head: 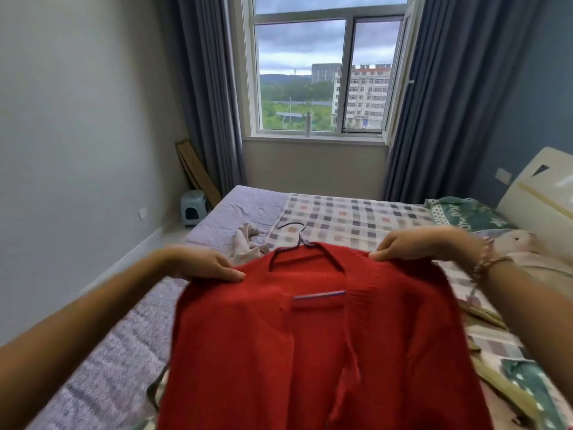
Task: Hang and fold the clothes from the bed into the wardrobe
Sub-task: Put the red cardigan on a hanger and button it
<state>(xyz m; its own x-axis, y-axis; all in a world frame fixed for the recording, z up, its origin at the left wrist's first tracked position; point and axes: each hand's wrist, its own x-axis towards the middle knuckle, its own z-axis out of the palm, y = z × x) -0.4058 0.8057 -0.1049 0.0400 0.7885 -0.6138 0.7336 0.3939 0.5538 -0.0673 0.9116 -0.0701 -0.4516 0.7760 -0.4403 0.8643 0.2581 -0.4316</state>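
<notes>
A person is standing at the near side of a bed [341,215] and holding a red knitted cardigan [310,352] up over it. The cardigan is hanging on a thin dark hanger [300,240], whose hook is pointing towards the bed's far side. The left hand [204,265] is pinching one shoulder of the cardigan, its fingers lying pressed together. The right hand [412,243], with a beaded bracelet [483,262] at the wrist, is pinching the other shoulder with curled fingers. A crumpled beige garment [248,243] is lying on the bed beyond the cardigan. A green patterned pillow [465,215] is resting at the bed's head end. A small stool [193,207] is standing off the bed's foot-end corner.
</notes>
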